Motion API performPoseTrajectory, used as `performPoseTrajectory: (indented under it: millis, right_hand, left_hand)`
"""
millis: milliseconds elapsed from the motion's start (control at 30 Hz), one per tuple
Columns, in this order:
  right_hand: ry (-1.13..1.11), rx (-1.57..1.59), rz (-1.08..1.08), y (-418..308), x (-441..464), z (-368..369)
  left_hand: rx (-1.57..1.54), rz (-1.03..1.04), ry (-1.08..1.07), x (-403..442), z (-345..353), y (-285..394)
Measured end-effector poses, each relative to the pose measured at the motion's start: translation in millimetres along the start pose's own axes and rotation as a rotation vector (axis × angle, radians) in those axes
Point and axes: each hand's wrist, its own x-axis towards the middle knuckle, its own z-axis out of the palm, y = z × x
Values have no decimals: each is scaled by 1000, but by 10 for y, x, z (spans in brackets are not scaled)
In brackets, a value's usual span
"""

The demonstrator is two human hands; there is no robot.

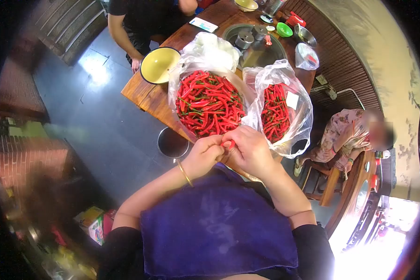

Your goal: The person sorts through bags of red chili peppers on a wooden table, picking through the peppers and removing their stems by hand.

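Note:
My left hand (204, 154) and my right hand (250, 148) meet just in front of the table edge, fingers closed. Both pinch a red chili pepper (228, 144), mostly covered by the fingers. Right beyond them, a big heap of red chilies (209, 102) with green stems fills an open clear plastic bag (203, 51). To its right stands a second plastic bag (303, 105), holding a smaller heap of red chilies (275, 114) and a white slip. A yellow enamel bowl (159, 66) with a dark rim sits at the table's left corner.
The wooden table (142, 95) also bears a round metal inset (277, 49), metal canisters (244, 39), a green bowl (284, 30) and a phone (203, 24). A bucket (172, 143) stands below the left edge. One person (147, 21) sits at far left, another (343, 133) at right.

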Motion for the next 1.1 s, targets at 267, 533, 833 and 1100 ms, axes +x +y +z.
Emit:
performPoseTrajectory:
  millis: [267,533,833,1100]
  right_hand:
    - [116,609,486,-28,96,649]
    - [342,1603,861,45,143,871]
    - [298,1744,768,104,268,772]
    - [4,-520,392,547,534,569]
  left_hand:
    - [-291,-122,-30,-26,-467,1]
    - [-402,-70,-29,-6,-522,238]
    - [-579,-149,4,-185,-1015,225]
    - [-814,-242,628,-373,-1983,-710]
